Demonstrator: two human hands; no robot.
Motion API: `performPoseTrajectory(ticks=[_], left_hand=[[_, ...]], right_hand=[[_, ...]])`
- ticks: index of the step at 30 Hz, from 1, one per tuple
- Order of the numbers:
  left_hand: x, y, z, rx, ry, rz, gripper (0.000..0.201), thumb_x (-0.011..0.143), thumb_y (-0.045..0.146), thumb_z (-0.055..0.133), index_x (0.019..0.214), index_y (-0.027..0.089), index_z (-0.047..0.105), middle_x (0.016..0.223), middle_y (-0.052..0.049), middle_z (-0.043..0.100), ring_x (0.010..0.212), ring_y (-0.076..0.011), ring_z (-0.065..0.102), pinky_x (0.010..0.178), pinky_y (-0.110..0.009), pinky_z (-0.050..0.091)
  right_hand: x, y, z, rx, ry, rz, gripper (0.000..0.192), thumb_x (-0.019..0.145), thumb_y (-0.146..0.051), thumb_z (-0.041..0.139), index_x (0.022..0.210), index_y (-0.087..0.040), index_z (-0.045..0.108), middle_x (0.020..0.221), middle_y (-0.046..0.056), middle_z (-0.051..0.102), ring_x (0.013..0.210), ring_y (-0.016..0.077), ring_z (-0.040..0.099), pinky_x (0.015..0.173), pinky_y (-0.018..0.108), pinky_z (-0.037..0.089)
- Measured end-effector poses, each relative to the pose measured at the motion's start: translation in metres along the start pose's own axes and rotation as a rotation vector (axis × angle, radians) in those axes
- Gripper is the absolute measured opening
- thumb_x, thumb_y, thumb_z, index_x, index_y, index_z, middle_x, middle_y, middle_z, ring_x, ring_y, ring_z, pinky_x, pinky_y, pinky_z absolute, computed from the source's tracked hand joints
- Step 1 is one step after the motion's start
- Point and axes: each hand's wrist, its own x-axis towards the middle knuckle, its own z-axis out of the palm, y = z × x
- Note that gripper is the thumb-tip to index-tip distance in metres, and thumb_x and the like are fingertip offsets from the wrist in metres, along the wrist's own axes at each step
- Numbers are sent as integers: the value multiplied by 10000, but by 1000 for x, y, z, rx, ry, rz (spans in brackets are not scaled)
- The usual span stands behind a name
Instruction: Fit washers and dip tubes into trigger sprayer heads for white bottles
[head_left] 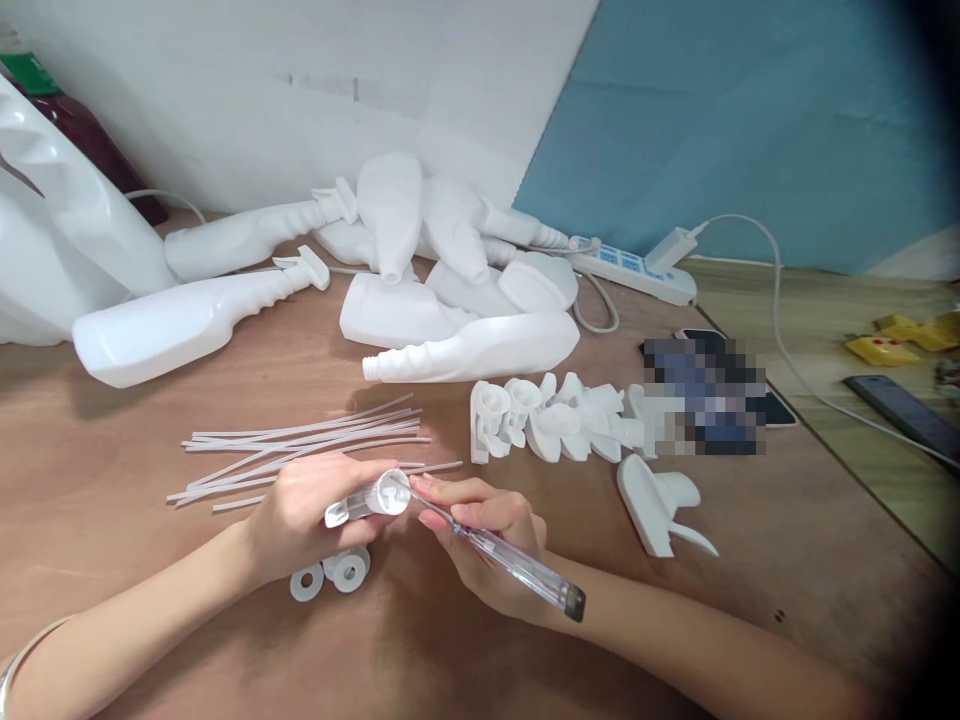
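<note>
Your left hand (304, 510) holds a white spray head (369, 498) just above the desk (112, 520), fingers wrapped around its body in a closed grip, its round open end turned toward your right hand (480, 535). Your right hand pinches a clear-handled screwdriver (510, 560) between thumb and fingers; its thin metal tip meets the round end of the spray head, and the handle slants back over your wrist. Just below your left hand, three white washers (334, 575) lie flat on the desk. Beyond your left hand, a loose bundle of thin white tubes (300, 445) lies spread out. To the right of them, a row of spray heads (555, 415) lies packed together, with one more spray head (660, 505) lying apart, nearer you. Farther back, a pile of white bottles (420, 270) rests on its sides against the wall. A white power strip (634, 270) sits behind the pile, and a phone (712, 400) lies to the right of the row.
</note>
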Motion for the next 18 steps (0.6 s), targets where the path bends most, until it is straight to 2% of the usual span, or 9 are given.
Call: performPoseTrajectory(ticks=[3, 8, 11, 18], left_hand=[[1, 0, 0, 15, 11, 2, 289, 764, 199, 619, 1044, 186, 551, 821, -31, 713, 604, -128, 647, 566, -206, 505], [-1, -2, 1, -10, -25, -13, 299, 754, 241, 649, 1028, 168, 556, 817, -40, 712, 623, -128, 649, 581, -212, 504], [-2, -4, 0, -23, -41, -25, 316, 745, 282, 664, 1024, 175, 560, 782, -28, 709, 594, -125, 638, 553, -216, 494], [-4, -7, 0, -12, 15, -3, 329, 742, 224, 661, 1051, 195, 551, 808, -27, 708, 606, -128, 636, 551, -231, 496]], right_hand=[[0, -2, 0, -52, -17, 3, 335, 732, -42, 637, 874, -270, 437, 898, -16, 707, 786, 159, 695, 636, 215, 596], [6, -5, -2, -31, -50, 1, 294, 759, -64, 607, 873, -264, 424, 875, -3, 702, 787, 165, 695, 633, 235, 590], [10, -7, -5, -5, -99, 85, 280, 767, -66, 593, 854, -260, 411, 858, 0, 697, 791, 162, 693, 618, 237, 579], [15, -4, -10, 149, -158, 285, 195, 795, -143, 574, 800, -245, 408, 857, 23, 685, 859, 175, 677, 665, 276, 555]])
